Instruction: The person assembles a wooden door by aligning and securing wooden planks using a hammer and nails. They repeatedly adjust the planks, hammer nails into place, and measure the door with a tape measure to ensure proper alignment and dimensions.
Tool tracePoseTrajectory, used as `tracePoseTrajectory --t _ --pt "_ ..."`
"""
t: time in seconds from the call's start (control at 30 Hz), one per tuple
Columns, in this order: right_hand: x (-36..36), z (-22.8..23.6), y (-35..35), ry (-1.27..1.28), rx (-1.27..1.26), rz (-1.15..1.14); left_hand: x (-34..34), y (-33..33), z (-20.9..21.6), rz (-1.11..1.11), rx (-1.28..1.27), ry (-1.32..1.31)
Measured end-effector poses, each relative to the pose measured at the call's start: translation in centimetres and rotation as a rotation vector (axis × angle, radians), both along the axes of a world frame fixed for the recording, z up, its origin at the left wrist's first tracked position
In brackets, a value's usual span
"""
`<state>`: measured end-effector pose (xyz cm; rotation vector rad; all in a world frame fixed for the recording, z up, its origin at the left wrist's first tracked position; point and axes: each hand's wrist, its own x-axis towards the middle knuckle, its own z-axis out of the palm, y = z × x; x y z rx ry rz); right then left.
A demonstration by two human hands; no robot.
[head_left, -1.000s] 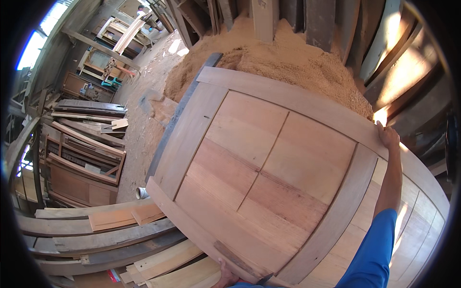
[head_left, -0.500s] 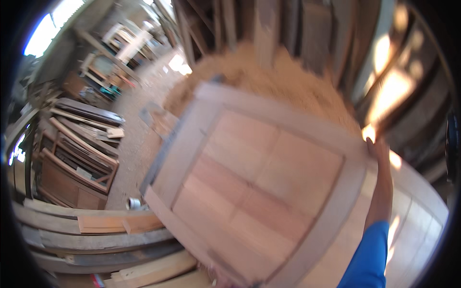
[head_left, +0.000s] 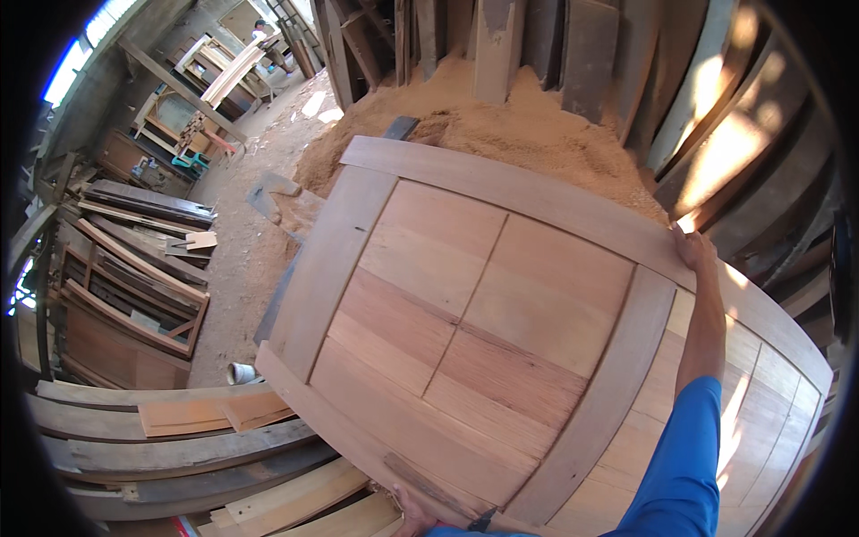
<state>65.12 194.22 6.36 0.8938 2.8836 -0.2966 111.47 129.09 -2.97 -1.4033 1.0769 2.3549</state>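
Observation:
A large panelled wooden door fills the middle and right of the view, lying tilted, with grooved panels set in a paler frame. My right hand, at the end of a blue sleeve, is closed over the door's far edge. At the bottom, my left hand is at the door's near edge, its fingers partly hidden by it. A dark, narrow strip shows along that edge between the hand and the panels. Close by is a small dark piece whose kind I cannot make out.
Sawdust is heaped behind the door, against upright boards. Long planks are stacked at lower left, near a small white tub. Wooden frames lie farther left. A person is in the far background.
The door appears slightly farther left and higher in the view, and the picture is sharper. My right hand remains on its far edge; my left hand shows more clearly.

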Motion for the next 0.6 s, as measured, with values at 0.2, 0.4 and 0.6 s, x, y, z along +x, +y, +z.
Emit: tracePoseTrajectory --t 0.2,0.4,0.6 --pt "-2.0 -8.5 0.5 -0.111 0.061 0.01 -3.0 0.7 4.2 -0.048 -0.101 -0.045" --pt "-2.3 -7.3 -0.2 -0.108 0.018 0.0 -2.6 1.3 4.2 -0.04 -0.14 -0.103" --pt "3.3 -8.9 -5.3 0.297 0.41 0.011 -0.9 -0.5 3.2 -0.055 -0.049 -0.133"
